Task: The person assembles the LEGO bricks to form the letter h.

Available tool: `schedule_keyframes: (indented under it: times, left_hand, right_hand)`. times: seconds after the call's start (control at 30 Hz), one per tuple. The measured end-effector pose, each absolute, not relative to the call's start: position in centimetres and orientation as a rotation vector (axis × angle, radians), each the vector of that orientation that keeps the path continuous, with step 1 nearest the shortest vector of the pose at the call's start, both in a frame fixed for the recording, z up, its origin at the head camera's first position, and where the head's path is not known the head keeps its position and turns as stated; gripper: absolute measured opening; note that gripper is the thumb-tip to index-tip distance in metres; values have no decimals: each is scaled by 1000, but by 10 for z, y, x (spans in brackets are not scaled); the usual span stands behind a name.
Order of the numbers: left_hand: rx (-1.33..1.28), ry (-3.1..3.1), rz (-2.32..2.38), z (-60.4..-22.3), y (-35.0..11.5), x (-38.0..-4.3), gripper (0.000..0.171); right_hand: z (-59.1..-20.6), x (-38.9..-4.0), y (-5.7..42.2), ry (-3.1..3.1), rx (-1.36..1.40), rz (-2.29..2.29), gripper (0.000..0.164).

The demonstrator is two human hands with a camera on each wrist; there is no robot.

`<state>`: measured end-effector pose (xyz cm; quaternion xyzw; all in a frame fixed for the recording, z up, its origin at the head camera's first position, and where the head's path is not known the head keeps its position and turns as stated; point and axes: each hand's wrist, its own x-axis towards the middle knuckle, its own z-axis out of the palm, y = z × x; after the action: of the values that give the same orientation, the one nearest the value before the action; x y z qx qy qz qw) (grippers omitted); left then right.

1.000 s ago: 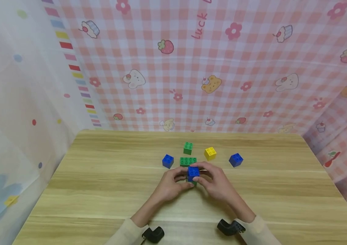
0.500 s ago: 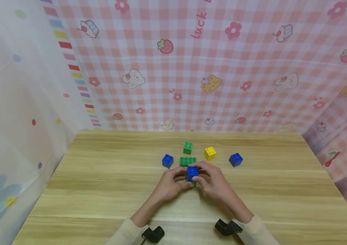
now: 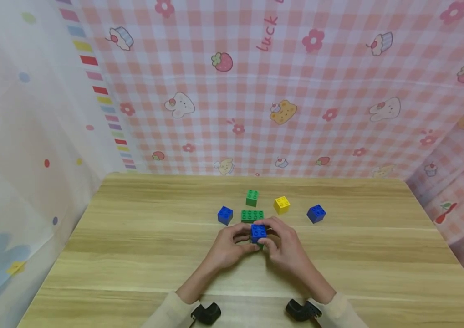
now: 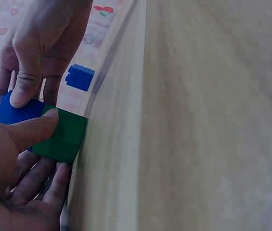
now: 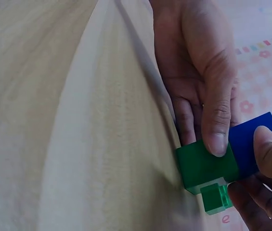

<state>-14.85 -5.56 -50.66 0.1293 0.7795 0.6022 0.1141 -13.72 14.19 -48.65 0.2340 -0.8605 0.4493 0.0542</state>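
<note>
A blue toy building brick sits on top of a green brick at the middle of the table. My left hand grips the lower, green brick between thumb and fingers. The upper, blue brick is pinched by my right hand. In the left wrist view the blue brick and the green brick meet face to face, with no clear gap showing. The head view hides most of the green brick under the blue one and the fingers.
Just beyond the hands lies a long green brick, with a smaller green brick behind it. One blue brick lies to the left. A yellow brick and another blue brick lie rightward on the wooden table.
My right wrist has swung slightly inward, and the thumb has shifted down the blue brick's near side. The blue brick looks slightly lower. My left hand and the loose bricks stay put.
</note>
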Motion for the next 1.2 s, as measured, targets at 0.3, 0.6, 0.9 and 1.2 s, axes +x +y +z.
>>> schedule_keyframes:
  times: [0.3, 0.6, 0.9, 1.2]
  left_hand:
    - [384, 2270, 1771, -504, -56, -149, 37]
    - [385, 2261, 1768, -502, -55, -149, 39]
    - [429, 2315, 1815, -499, -55, -146, 35]
    - [454, 2424, 1747, -496, -56, -148, 35]
  right_hand:
    - [-489, -135, 136, -2549, 703, 1294, 48]
    - [-486, -135, 135, -2539, 717, 1267, 46]
    - [-484, -132, 139, -2621, 688, 1275, 41]
    - [-482, -133, 149, -2683, 674, 1270, 52]
